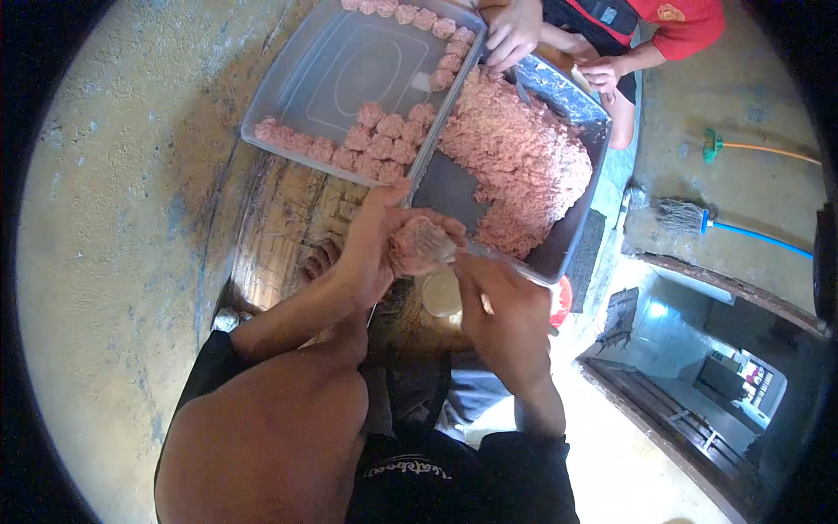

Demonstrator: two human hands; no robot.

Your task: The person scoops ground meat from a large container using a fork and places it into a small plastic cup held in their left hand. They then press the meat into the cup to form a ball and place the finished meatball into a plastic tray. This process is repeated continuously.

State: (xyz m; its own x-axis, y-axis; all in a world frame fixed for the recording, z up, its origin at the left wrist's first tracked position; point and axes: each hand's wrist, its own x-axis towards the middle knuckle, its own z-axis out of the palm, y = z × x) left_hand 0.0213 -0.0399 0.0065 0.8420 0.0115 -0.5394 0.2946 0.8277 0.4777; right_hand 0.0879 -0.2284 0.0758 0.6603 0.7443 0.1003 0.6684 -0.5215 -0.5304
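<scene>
My left hand (373, 245) cups a lump of pink minced meat (409, 250) in its palm and curled fingers. In my right hand (507, 318) is what looks like a metal spoon (438, 242), its blurred bowl pressed against that lump. Just beyond my hands, a grey plastic tub (448, 190) holds a large mass of pink mince (517, 157). To its left, a translucent plastic tray (314, 72) carries rows of shaped meatballs (380, 145) along its edges and near corner. Below my hands there is a small round pale container (442, 295), partly hidden by the right hand.
Across the tub, another person in a red top (687, 29) has one hand (514, 33) at the tub's rim and the other hand (602, 72) holding a small pale object. A worn wooden surface (275, 223) lies under the tray. A mop (687, 216) and a broom (717, 144) lie to the right.
</scene>
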